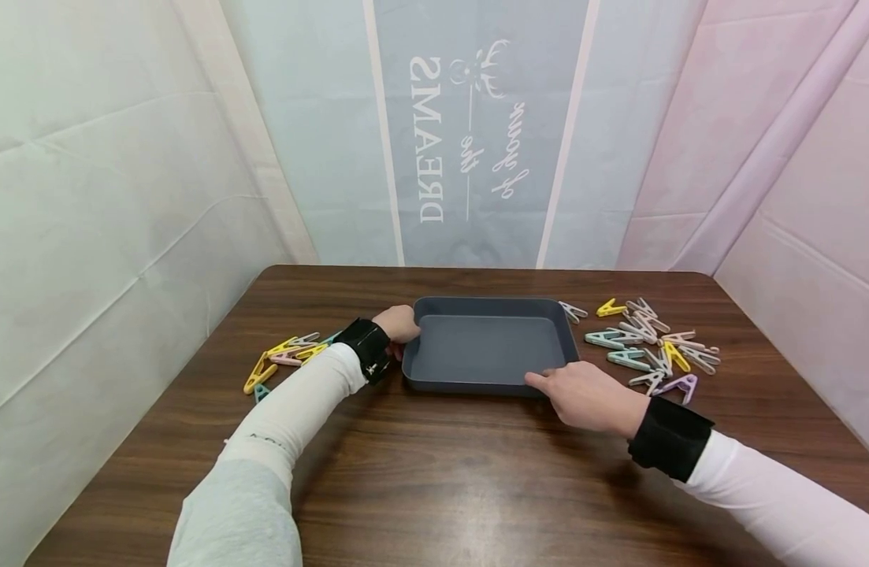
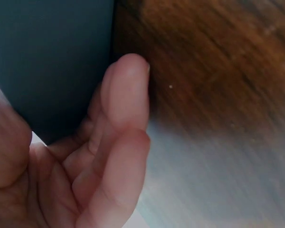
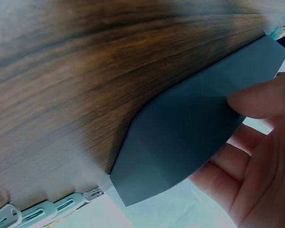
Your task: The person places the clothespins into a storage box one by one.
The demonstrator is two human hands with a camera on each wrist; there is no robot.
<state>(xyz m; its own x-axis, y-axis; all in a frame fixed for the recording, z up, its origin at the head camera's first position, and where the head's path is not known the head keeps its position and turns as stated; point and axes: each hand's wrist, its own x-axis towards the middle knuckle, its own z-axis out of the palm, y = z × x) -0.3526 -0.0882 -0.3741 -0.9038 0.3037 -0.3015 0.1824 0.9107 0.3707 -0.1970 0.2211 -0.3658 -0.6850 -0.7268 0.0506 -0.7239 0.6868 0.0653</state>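
Note:
A dark grey rectangular tray (image 1: 480, 346) with low walls sits on the wooden table, its inside bare. My left hand (image 1: 399, 323) grips its left side. In the left wrist view the fingers (image 2: 128, 95) curl along the outside of the tray wall (image 2: 52, 61), low by the tabletop. The right hand (image 1: 590, 394) pinches the near wall close to the right corner. Seen from the right wrist, the thumb (image 3: 259, 99) presses the outer face of the wall (image 3: 180, 123) while the other fingers reach over the rim to the inner side.
Several clothespins (image 1: 668, 354) in yellow, teal, white, pink and purple lie scattered right of the tray. Another cluster of clothespins (image 1: 285, 358) lies at the left, partly behind the left forearm. Beyond the table (image 1: 434, 488) hangs a printed cloth (image 1: 477, 142).

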